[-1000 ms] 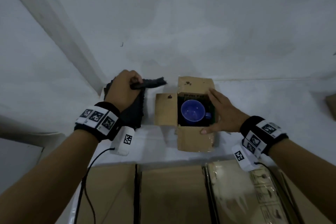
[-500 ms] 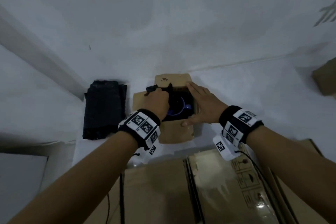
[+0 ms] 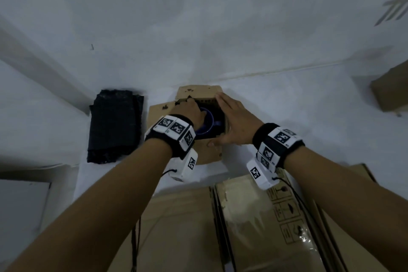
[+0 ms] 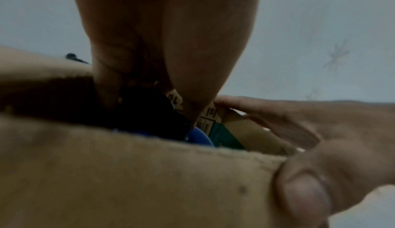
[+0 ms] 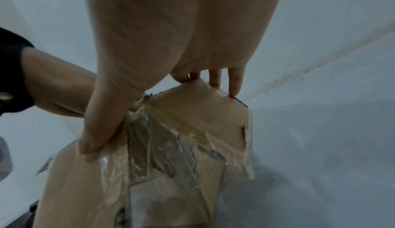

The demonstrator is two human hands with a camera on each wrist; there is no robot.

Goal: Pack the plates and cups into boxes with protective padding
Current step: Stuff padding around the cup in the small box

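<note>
The blue cup [image 3: 208,122] sits upright inside our small cardboard box [image 3: 207,154], which stands with its flaps spread on the white tabletop [image 3: 298,106] near the wall [image 3: 198,17]. In the left wrist view only a sliver of the cup's blue rim [image 4: 199,137] shows above the near box wall, with a dark piece of padding [image 4: 149,110] lying over it.

Our left hand [image 3: 187,109] reaches down into the box from the left, fingers curled around that black padding and pushing it in over the cup. Our right hand [image 3: 235,121] lies flat against the right side of the box, fingers straight along the upright right flap [image 5: 198,106] and thumb pressed on the near flap; it steadies the box without curling round anything.

To the left of the box, well apart from it, a folded stack of black padding sheets [image 3: 114,126] rests on the tabletop. Nearer to us, flattened cardboard boxes [image 3: 265,227] with glossy tape lie below the tabletop's edge. Another brown carton [image 3: 390,88] sits at the far right edge of the head view.
</note>
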